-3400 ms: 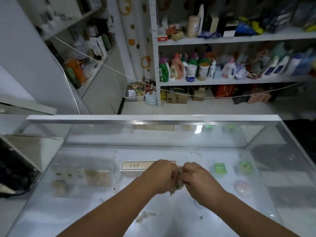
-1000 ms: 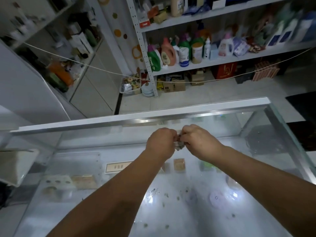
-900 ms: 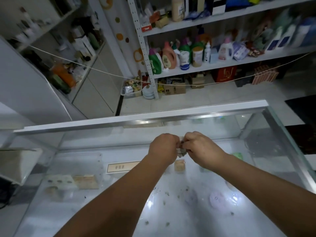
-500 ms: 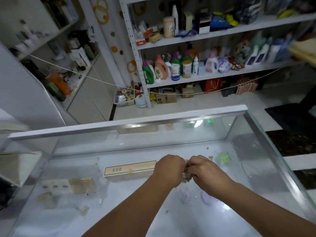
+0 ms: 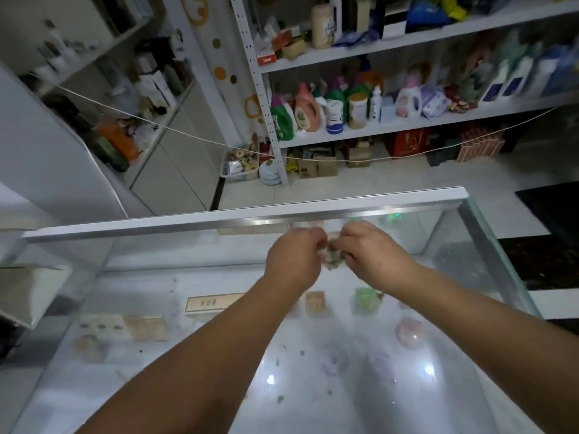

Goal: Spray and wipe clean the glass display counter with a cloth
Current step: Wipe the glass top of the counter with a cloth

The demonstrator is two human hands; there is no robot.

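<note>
Left hand (image 5: 294, 258) and right hand (image 5: 372, 255) meet above far half of glass bench top (image 5: 150, 364), near metal rim (image 5: 344, 208). Fingers of both hands curl in, pinching 1 small greyish wad (image 5: 333, 261) between them; cannot tell if cloth or gathered grime. Wad seems held above glass, not touching it. Loose specks (image 5: 302, 352) lie scattered on glass nearer body.

Likely step: readying wad for wipe. Pinch firmly so crumbs don't drop. Hold over bench. Wipe from far rim toward body, overlapping strokes, light pressure.
</note>
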